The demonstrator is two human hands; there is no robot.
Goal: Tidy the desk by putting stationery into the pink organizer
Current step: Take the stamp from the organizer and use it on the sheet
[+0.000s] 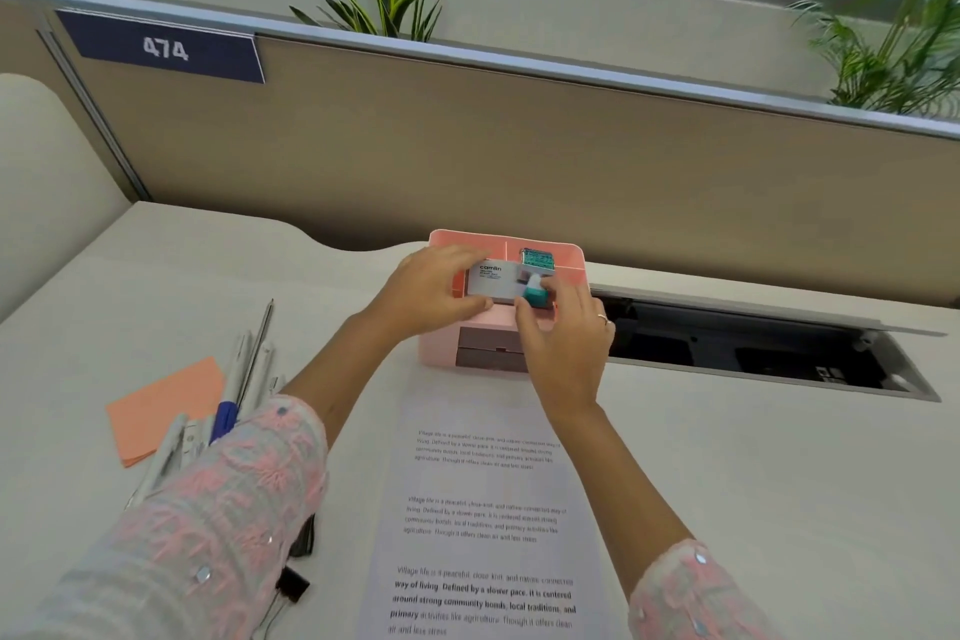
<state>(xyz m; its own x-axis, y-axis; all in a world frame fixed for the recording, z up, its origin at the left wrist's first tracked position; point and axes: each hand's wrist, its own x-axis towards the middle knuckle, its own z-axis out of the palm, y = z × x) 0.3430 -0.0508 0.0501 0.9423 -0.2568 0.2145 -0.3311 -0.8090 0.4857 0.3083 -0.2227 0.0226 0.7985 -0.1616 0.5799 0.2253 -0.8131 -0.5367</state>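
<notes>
The pink organizer (pixel 569 257) stands at the back of the desk, with two grey drawers (pixel 488 351) in its front. Over its top my left hand (pixel 431 291) grips the left end of a small grey Camlin box (pixel 491 283). My right hand (pixel 563 338) pinches the box's right end, and a teal and white piece (pixel 535 294) shows between its fingers. A teal patterned item (pixel 537 259) stands in the organizer's back compartment. Several pens (pixel 244 379) and an orange pad of sticky notes (pixel 166 408) lie at the left, partly under my sleeve.
A printed sheet of paper (pixel 483 509) lies in front of the organizer. Black binder clips (pixel 296 582) rest beside my left sleeve. An open cable tray slot (pixel 753 343) cuts the desk at the right. A tan partition (pixel 467 146) closes off the back.
</notes>
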